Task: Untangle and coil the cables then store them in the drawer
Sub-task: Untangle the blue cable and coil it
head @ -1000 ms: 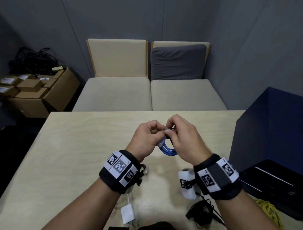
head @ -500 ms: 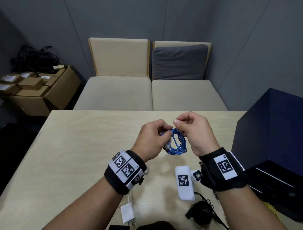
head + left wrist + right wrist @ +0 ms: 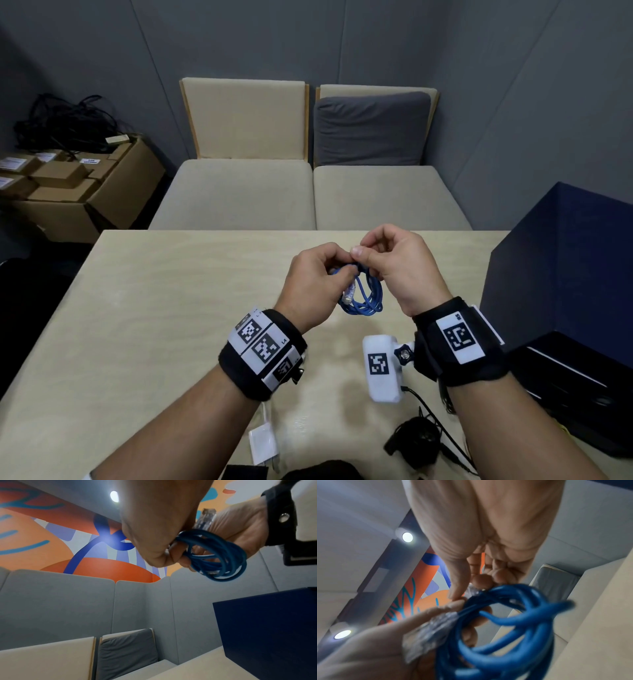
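A small coil of blue network cable hangs above the middle of the table, held between both hands. My left hand grips the top of the coil, and a clear plug hangs down beside its fingers. My right hand pinches the cable at the coil's top between thumb and fingers, next to the other clear plug. The dark blue drawer unit stands at the table's right, its bottom drawer pulled open.
A black coiled cable and a white adapter lie on the table near its front edge. A bit of yellow cable shows by the open drawer. Behind the table stand two beige seats and cardboard boxes.
Both hands have risen a little and moved apart. The blue coil now hangs in plain sight between them, and my right hand has turned and shifted to pinch the coil's top.
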Tool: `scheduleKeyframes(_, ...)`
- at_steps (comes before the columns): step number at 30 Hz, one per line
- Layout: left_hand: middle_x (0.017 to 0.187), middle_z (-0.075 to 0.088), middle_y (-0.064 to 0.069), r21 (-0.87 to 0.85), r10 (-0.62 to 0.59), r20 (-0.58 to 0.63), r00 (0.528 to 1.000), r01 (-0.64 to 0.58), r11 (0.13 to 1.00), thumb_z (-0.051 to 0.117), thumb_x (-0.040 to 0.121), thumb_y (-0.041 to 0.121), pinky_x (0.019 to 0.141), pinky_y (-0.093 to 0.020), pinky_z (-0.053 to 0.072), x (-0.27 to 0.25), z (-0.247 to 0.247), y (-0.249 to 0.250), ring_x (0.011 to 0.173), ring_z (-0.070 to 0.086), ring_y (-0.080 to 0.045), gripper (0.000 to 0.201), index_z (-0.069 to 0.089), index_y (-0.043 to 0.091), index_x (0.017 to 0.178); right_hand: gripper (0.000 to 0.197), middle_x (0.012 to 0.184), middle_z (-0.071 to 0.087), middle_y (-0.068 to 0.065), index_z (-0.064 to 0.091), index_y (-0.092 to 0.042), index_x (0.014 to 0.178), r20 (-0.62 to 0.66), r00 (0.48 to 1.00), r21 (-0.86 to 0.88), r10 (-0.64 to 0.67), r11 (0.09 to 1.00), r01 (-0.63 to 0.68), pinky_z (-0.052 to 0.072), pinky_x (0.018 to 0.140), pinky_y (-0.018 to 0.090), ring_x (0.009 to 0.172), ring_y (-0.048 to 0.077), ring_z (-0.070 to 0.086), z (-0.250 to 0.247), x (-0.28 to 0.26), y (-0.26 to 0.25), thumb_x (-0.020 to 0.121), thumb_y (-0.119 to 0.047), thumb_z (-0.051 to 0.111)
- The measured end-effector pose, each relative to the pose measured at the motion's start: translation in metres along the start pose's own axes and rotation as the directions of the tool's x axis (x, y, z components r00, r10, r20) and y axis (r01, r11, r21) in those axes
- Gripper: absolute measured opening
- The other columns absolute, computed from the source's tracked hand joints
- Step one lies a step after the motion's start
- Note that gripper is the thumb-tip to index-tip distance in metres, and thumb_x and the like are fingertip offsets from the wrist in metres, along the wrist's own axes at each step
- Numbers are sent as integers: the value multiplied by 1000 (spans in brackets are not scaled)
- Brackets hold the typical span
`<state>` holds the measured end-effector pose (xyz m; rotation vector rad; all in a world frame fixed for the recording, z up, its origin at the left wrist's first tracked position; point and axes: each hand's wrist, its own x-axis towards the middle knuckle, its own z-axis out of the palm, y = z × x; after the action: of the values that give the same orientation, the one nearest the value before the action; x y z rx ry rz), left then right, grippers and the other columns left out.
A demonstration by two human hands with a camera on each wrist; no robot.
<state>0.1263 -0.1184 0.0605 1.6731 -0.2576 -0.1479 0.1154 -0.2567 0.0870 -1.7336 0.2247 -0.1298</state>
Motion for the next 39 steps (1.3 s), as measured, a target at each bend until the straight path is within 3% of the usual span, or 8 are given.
scheduleKeyframes(7,61,61,7,-48,-55,-63,996,52,997,67,83,3,57,-20,43,-1,-3,-5,56,55,-6,13,64,13,76,11,65,61,7,64,-4,76,89,996,-96,-11,995,19,48,54,27,53,16,55,-3,-10,10,79,-5,75)
scheduleKeyframes(11,78,69,-6,-57,-90,33,995,92,994,66,84,10,66,-26,50,-1,-9,-6,69,61,-11,4,67,13,86,10,65,65,4,63,-8,77,92,996,-103,5,995,5,54,67,41,60,22,64,-5,-11,16,83,-2,70)
scheduleKeyframes(18,76,70,-16,7,-49,128,991,49,999,63,73,19,65,-36,46,-2,-10,1,67,59,-19,5,68,18,72,11,63,60,12,60,-3,77,119,991,-89,-67,993,78,51,54,30,53,22,59,-3,-16,2,84,-2,68)
scheduleKeyframes(22,84,72,-13,0,-16,140,990,16,1000,67,76,9,72,-36,50,0,-7,6,75,63,-17,13,66,21,74,14,63,56,10,55,-2,77,-39,995,105,-90,990,93,50,49,25,48,16,58,-2,-10,-5,88,1,62)
scheduleKeyframes(27,98,71,-14,-61,-17,161,987,27,998,61,83,-10,73,-38,56,0,-3,7,97,67,-33,27,63,17,80,22,64,52,7,50,-7,73,-208,975,528,83,849,40,49,47,22,50,11,53,-7,-5,-1,94,-5,57)
scheduleKeyframes(31,91,70,-9,-140,-13,190,982,40,989,57,85,-14,63,-24,52,0,-5,10,83,70,-16,24,59,9,83,24,59,52,4,48,-8,72,-250,947,666,200,746,18,42,42,20,47,10,48,-16,-3,2,95,-6,54)
scheduleKeyframes(35,79,71,-4,-258,-35,134,990,69,964,52,87,-16,59,-22,50,0,-10,8,76,69,-12,25,59,8,85,25,66,52,4,51,-8,72,-188,948,655,257,752,-74,34,39,19,47,11,46,-24,-2,13,97,-9,52)
scheduleKeyframes(39,74,68,-4,-341,-115,89,989,139,930,46,90,-13,60,-23,49,6,-12,8,69,64,-11,25,59,7,90,28,73,54,3,55,-10,76,-19,959,544,281,808,-226,49,58,30,62,18,55,-23,-6,18,101,-18,45)
